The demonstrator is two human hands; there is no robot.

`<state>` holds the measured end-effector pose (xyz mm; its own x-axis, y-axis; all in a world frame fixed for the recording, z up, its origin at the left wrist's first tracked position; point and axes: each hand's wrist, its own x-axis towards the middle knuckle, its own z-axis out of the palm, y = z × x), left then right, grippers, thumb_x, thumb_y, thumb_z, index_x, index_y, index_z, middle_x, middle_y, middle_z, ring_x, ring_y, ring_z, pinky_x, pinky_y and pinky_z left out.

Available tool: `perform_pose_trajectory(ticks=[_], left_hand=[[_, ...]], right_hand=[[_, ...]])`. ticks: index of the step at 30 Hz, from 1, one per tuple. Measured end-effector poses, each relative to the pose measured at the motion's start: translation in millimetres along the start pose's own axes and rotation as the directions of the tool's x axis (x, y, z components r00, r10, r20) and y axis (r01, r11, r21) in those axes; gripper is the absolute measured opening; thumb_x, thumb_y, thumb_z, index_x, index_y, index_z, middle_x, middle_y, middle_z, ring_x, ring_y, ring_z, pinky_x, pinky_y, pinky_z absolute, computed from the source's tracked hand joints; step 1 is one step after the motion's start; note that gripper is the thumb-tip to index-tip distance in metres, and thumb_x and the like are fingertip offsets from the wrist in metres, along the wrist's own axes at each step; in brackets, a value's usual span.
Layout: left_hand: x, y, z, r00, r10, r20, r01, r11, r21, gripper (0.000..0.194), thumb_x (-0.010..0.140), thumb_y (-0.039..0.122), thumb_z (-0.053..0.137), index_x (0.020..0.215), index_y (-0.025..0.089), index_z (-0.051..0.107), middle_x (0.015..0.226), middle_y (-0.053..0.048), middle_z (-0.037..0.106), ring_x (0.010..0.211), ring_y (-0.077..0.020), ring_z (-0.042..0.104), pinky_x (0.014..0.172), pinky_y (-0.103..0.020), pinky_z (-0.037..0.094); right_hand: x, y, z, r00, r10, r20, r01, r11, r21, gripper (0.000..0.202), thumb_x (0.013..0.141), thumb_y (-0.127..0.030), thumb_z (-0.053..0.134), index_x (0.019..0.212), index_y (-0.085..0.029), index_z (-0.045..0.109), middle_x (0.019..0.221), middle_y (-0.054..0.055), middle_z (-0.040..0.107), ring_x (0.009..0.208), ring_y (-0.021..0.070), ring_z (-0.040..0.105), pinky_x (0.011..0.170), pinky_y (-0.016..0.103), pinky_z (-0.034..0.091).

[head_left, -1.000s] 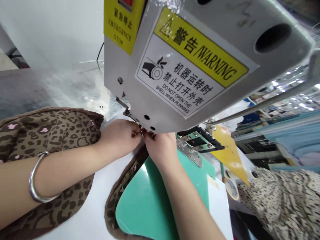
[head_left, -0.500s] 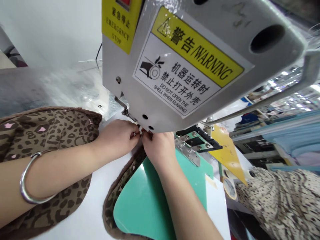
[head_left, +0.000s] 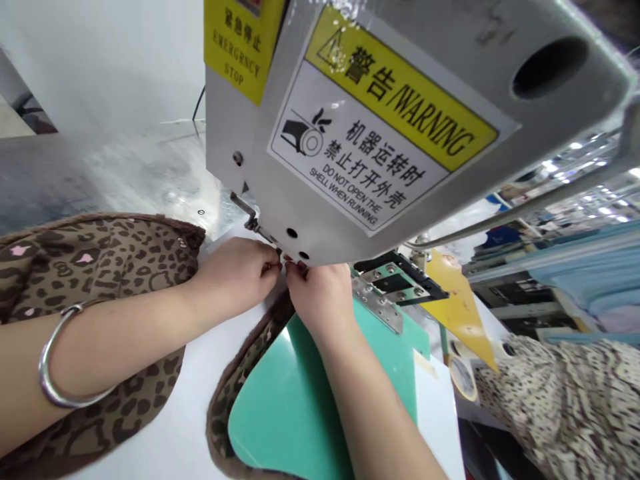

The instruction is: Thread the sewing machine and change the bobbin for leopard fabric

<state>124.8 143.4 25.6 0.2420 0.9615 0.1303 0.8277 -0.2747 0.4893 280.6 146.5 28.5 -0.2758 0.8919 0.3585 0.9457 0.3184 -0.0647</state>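
Note:
Under the head of a grey sewing machine point(head_left: 280, 193), my left hand point(head_left: 240, 270) and my right hand point(head_left: 323, 293) nearly meet. Fingers of both are pinched together by the needle area; what they grip is too small and hidden to name. A silver bangle point(head_left: 47, 363) circles my left wrist. Leopard-print fabric with a brown edge point(head_left: 125, 257) lies beneath my left forearm. A green template point(head_left: 280, 400) is under my right forearm, with brown-edged leopard fabric point(head_left: 225, 400) showing along its left side. A metal clamp point(head_left: 395, 283) bears on the template's upper right.
The machine head, with its warning label point(head_left: 375, 127), fills the top. A yellow plate point(head_left: 457, 307) and a tape roll point(head_left: 461, 377) are to the right. Spotted cloth point(head_left: 575, 407) lies at lower right, blue cloth point(head_left: 590, 267) beyond. White table surface point(head_left: 150, 447) shows at the bottom.
The view has shifted slightly, so the machine head looks a little larger and further right. Both hands stay pinched at nearly the same place.

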Motion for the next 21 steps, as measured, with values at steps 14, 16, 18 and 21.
perform_pose_trajectory(ticks=[14, 16, 18, 21], left_hand=[[0.5, 1.8, 0.9, 1.0, -0.002, -0.002, 0.002, 1.0, 0.023, 0.025, 0.086, 0.018, 0.055, 0.068, 0.018, 0.073, 0.072, -0.005, 0.073, 0.074, -0.0225, 0.067, 0.061, -0.03, 0.035], [0.7, 1.1, 0.9, 1.0, -0.012, 0.002, 0.012, 1.0, 0.021, 0.023, 0.085, 0.019, 0.057, 0.068, 0.019, 0.073, 0.071, -0.004, 0.073, 0.073, -0.0224, 0.067, 0.061, -0.03, 0.034], [0.6, 0.3, 0.4, 1.0, -0.011, 0.003, 0.011, 1.0, 0.024, 0.022, 0.085, 0.019, 0.057, 0.069, 0.019, 0.073, 0.072, -0.005, 0.073, 0.074, -0.0229, 0.067, 0.061, -0.03, 0.035], [-0.5, 0.0, -0.4, 1.0, 0.01, 0.001, -0.01, 0.999, 0.037, 0.022, 0.085, 0.018, 0.057, 0.07, 0.018, 0.073, 0.074, -0.005, 0.073, 0.076, -0.0237, 0.068, 0.061, -0.031, 0.035]], right_hand=[[3.9, -4.4, -6.5, 0.989, 0.084, 0.121, -0.084, 0.996, -0.006, 0.01, 0.085, -0.018, 0.066, 0.079, -0.017, 0.074, 0.084, 0.008, 0.075, 0.092, 0.0282, 0.068, 0.069, 0.035, 0.035], [4.5, -5.5, -7.5, 0.987, 0.082, 0.139, -0.079, 0.997, -0.027, 0.011, 0.086, -0.019, 0.064, 0.08, -0.017, 0.074, 0.085, 0.008, 0.075, 0.092, 0.0286, 0.068, 0.068, 0.035, 0.034], [4.8, -6.4, -7.9, 0.986, 0.07, 0.149, -0.064, 0.997, -0.046, 0.012, 0.085, -0.019, 0.063, 0.081, -0.017, 0.074, 0.085, 0.008, 0.075, 0.092, 0.0292, 0.068, 0.068, 0.036, 0.033], [4.5, -6.3, -7.1, 0.989, 0.049, 0.141, -0.04, 0.997, -0.07, 0.014, 0.083, -0.019, 0.061, 0.081, -0.017, 0.074, 0.083, 0.008, 0.074, 0.091, 0.0299, 0.068, 0.066, 0.037, 0.032]])
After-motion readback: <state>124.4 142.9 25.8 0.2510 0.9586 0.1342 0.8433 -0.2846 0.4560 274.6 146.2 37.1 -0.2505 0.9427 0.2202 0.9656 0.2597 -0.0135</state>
